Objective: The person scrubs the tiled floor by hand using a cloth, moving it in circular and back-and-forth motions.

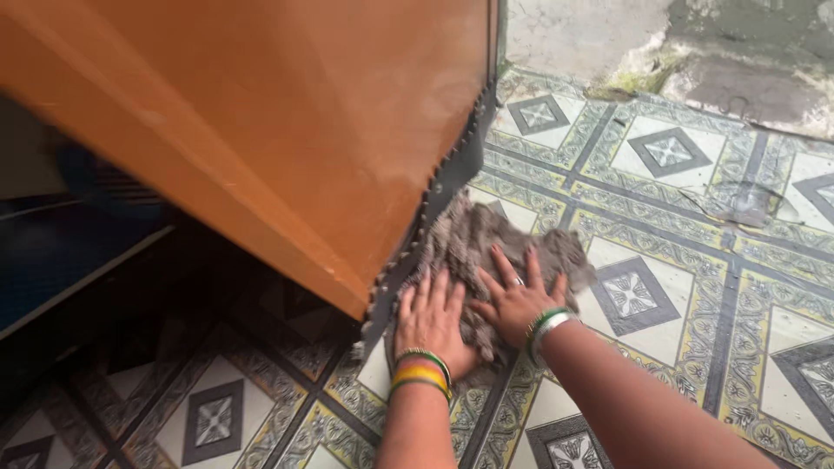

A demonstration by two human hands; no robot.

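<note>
Above the hands hangs a big orange door [261,122], and it fills most of the view. Its bottom edge has a dark strip [434,204] with small studs, and that strip sits just beside the cloth. If the door swings, it can bump the fingers or catch the cloth under it. That is the biggest worry, because both hands are so close to its corner.

Under everything is the tiled floor [695,287], with grey diamonds and green and yellow borders. One tile covering near the far wall looks torn and lifted [738,204]. The cloth can snag there if it slides that way. Past the tiles lies a rough grey ground [608,35] with a little green moss. To the left, behind the door, it is dark and blurry, so I cannot tell what is in there.

On the floor by the door corner lies the grey rag [486,252], fluffy and bunched up. The left hand [430,321] is flat and open, pressing down on its near edge. The right hand [517,295] is also open with fingers spread, pressing on the middle of the rag. Neither hand grips it, so the rag may bunch or slip out from under the palms. Bright bangles [421,372] sit on the left wrist.
</note>
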